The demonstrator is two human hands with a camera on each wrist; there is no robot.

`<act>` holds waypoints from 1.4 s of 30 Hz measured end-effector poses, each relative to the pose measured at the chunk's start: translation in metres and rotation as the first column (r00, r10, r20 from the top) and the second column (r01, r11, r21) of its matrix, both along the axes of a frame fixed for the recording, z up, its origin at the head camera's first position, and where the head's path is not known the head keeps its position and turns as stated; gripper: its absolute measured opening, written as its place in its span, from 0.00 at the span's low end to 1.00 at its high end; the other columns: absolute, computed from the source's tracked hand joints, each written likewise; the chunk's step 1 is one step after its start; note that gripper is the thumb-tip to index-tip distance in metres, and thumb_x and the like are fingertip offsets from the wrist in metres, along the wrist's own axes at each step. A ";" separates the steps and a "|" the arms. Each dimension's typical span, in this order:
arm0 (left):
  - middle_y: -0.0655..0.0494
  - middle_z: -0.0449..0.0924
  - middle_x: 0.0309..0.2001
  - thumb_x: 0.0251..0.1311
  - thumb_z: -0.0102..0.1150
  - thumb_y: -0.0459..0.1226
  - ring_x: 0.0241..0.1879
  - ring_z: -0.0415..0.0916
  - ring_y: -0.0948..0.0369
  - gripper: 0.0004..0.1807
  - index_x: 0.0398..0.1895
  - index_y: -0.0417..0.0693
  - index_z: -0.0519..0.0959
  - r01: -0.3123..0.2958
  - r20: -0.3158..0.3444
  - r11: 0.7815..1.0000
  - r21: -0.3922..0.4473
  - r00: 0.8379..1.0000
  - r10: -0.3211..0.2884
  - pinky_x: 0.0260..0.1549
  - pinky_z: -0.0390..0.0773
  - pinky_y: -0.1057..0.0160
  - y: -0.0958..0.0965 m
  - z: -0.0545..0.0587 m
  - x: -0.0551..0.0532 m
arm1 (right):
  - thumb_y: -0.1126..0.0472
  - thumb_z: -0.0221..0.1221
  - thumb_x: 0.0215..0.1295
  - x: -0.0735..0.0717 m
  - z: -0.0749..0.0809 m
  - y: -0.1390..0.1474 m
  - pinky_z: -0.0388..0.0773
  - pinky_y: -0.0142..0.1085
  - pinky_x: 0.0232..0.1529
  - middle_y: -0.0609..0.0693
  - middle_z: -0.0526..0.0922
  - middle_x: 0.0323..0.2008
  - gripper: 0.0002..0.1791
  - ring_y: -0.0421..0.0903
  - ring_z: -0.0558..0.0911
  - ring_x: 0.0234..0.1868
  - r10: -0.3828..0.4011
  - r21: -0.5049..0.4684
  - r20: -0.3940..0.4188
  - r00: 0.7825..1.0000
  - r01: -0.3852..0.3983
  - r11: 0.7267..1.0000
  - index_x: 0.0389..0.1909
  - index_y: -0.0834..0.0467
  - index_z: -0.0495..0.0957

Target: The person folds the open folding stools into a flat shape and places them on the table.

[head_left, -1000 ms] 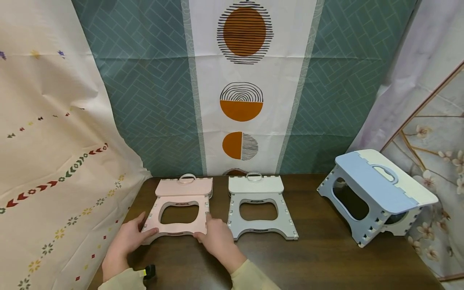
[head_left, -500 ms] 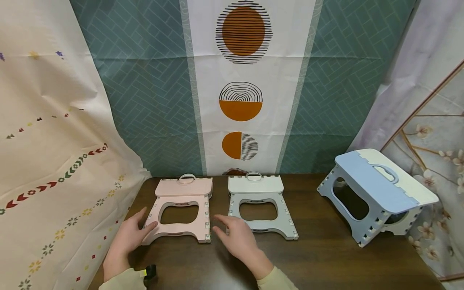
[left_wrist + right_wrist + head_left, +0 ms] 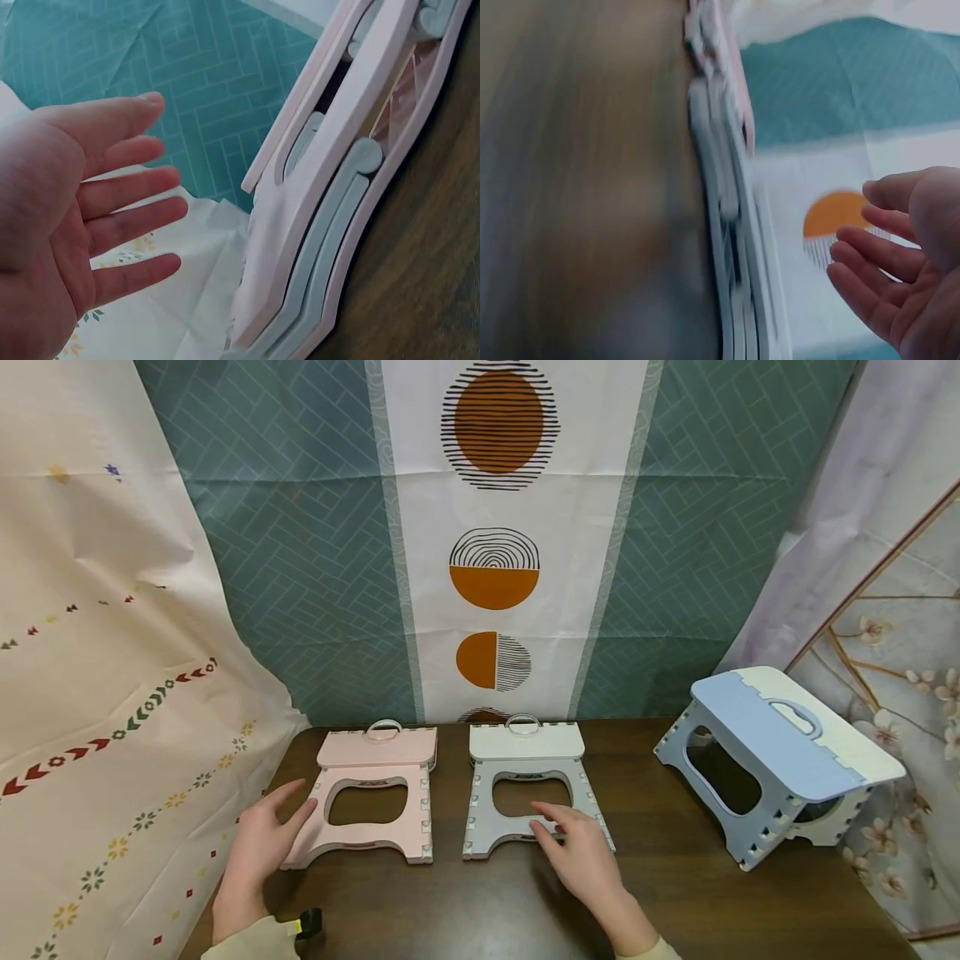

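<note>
A pink folding stool lies folded flat on the table at the left. Beside its left edge is my left hand; in the left wrist view the fingers are straight and apart from the stool. A grey-and-white folding stool, also folded flat, lies to the right of the pink one. Over its lower right part hovers my right hand, covering some of that leg. The right wrist view, blurred, shows this hand with relaxed fingers and nothing in them.
A blue-and-white folding stool stands unfolded at the right of the brown table. Patterned cloths hang behind: a green and white one at the back, a cream one left, a floral one right.
My right hand has left the pink stool's lower right corner and moved right, over the grey-and-white stool. My left hand has drawn slightly away from the pink stool's left edge.
</note>
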State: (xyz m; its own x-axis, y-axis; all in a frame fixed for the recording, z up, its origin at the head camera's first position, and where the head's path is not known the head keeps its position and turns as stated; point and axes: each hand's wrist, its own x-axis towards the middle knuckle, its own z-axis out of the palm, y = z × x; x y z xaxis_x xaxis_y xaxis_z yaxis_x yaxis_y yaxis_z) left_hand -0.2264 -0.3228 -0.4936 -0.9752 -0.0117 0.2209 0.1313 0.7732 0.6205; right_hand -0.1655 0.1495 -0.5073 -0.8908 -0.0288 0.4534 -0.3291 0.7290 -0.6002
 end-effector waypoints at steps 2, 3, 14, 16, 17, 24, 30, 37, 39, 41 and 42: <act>0.32 0.74 0.70 0.78 0.62 0.48 0.69 0.70 0.33 0.29 0.71 0.38 0.76 -0.009 -0.015 1.000 0.027 1.000 0.009 0.61 0.70 0.29 0.003 0.001 0.000 | 0.61 0.74 0.67 0.004 -0.002 0.019 0.87 0.42 0.44 0.47 0.90 0.51 0.16 0.46 0.89 0.47 -0.045 0.018 -0.008 0.999 0.045 0.999 0.55 0.51 0.90; 0.32 0.76 0.69 0.77 0.63 0.48 0.68 0.71 0.33 0.28 0.71 0.39 0.77 -0.012 -0.030 0.999 0.036 0.999 0.014 0.60 0.71 0.29 0.005 0.002 0.000 | 0.61 0.75 0.67 0.007 -0.002 0.028 0.87 0.44 0.43 0.48 0.91 0.50 0.16 0.47 0.89 0.46 -0.067 0.032 -0.015 0.998 0.067 0.997 0.54 0.51 0.90; 0.38 0.84 0.61 0.75 0.67 0.39 0.60 0.82 0.39 0.20 0.64 0.39 0.83 0.030 -0.191 0.998 0.063 0.981 -0.017 0.56 0.78 0.36 0.028 0.008 -0.005 | 0.68 0.74 0.62 0.031 0.000 0.126 0.78 0.49 0.48 0.56 0.91 0.46 0.10 0.58 0.88 0.47 -0.328 0.050 -0.222 0.918 0.346 0.937 0.45 0.59 0.91; 0.40 0.84 0.62 0.74 0.67 0.39 0.60 0.82 0.40 0.20 0.64 0.40 0.83 0.034 -0.196 0.997 0.076 0.980 -0.019 0.56 0.78 0.37 0.030 0.007 -0.006 | 0.69 0.73 0.62 0.036 0.000 0.141 0.74 0.43 0.46 0.56 0.91 0.45 0.09 0.58 0.87 0.44 -0.409 0.012 -0.255 0.876 0.426 0.905 0.42 0.60 0.90; 0.41 0.84 0.63 0.74 0.67 0.39 0.61 0.82 0.40 0.19 0.64 0.41 0.84 0.037 -0.198 0.996 0.084 0.980 -0.019 0.57 0.78 0.38 0.031 0.007 -0.007 | 0.68 0.73 0.63 0.039 0.000 0.148 0.72 0.39 0.43 0.57 0.91 0.45 0.08 0.58 0.86 0.43 -0.461 -0.008 -0.250 0.851 0.474 0.880 0.42 0.60 0.90; 0.43 0.84 0.62 0.73 0.68 0.36 0.59 0.82 0.43 0.18 0.62 0.43 0.85 0.058 -0.227 0.992 0.109 0.973 -0.032 0.56 0.79 0.67 0.045 0.009 -0.012 | 0.59 0.65 0.70 0.058 0.002 0.194 0.68 0.54 0.52 0.67 0.82 0.49 0.15 0.65 0.77 0.50 -0.737 -0.151 0.016 0.675 0.731 0.666 0.51 0.65 0.85; 0.47 0.85 0.62 0.74 0.67 0.38 0.63 0.80 0.48 0.17 0.62 0.43 0.85 0.121 -0.222 0.983 0.137 0.971 -0.088 0.57 0.79 0.43 0.064 0.013 -0.016 | 0.55 0.67 0.68 0.059 -0.001 0.223 0.54 0.63 0.66 0.73 0.69 0.53 0.33 0.71 0.63 0.64 -0.777 -0.268 0.145 0.613 0.780 0.565 0.66 0.70 0.70; 0.46 0.85 0.61 0.72 0.69 0.35 0.61 0.81 0.47 0.17 0.61 0.41 0.86 0.192 -0.249 0.968 0.159 0.957 -0.149 0.56 0.82 0.48 0.078 0.013 -0.022 | 0.48 0.67 0.71 0.040 0.002 0.235 0.49 0.66 0.73 0.79 0.68 0.67 0.44 0.79 0.61 0.71 -0.697 -0.217 0.209 0.686 0.727 0.652 0.75 0.72 0.63; 0.47 0.86 0.61 0.72 0.69 0.35 0.61 0.82 0.47 0.17 0.61 0.41 0.86 0.195 -0.243 0.969 0.151 0.958 -0.155 0.56 0.82 0.59 0.080 0.011 -0.024 | 0.43 0.65 0.71 0.034 0.005 0.236 0.55 0.69 0.69 0.78 0.69 0.68 0.46 0.80 0.64 0.69 -0.696 -0.209 0.267 0.667 0.745 0.634 0.77 0.69 0.62; 0.48 0.86 0.61 0.72 0.69 0.35 0.60 0.82 0.48 0.17 0.61 0.42 0.86 0.191 -0.235 0.971 0.144 0.960 -0.154 0.55 0.81 0.64 0.082 0.010 -0.026 | 0.37 0.63 0.71 0.028 0.008 0.236 0.62 0.73 0.62 0.78 0.69 0.69 0.50 0.81 0.66 0.67 -0.703 -0.185 0.342 0.624 0.778 0.601 0.79 0.67 0.59; 0.48 0.86 0.61 0.72 0.69 0.36 0.60 0.82 0.48 0.17 0.61 0.42 0.86 0.192 -0.231 0.971 0.144 0.960 -0.156 0.55 0.81 0.63 0.083 0.009 -0.026 | 0.34 0.62 0.70 0.025 0.009 0.237 0.64 0.74 0.59 0.78 0.69 0.69 0.52 0.81 0.68 0.66 -0.706 -0.168 0.375 0.600 0.793 0.585 0.80 0.66 0.58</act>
State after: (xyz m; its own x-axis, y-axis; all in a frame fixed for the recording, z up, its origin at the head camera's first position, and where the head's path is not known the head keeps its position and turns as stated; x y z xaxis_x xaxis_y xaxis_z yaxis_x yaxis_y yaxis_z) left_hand -0.2525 -0.2401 -0.4842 -0.8945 0.1002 0.4358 0.3996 0.6165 0.6784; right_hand -0.1404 0.3860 -0.4980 -0.6033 0.7931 0.0839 0.4412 0.4196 -0.7933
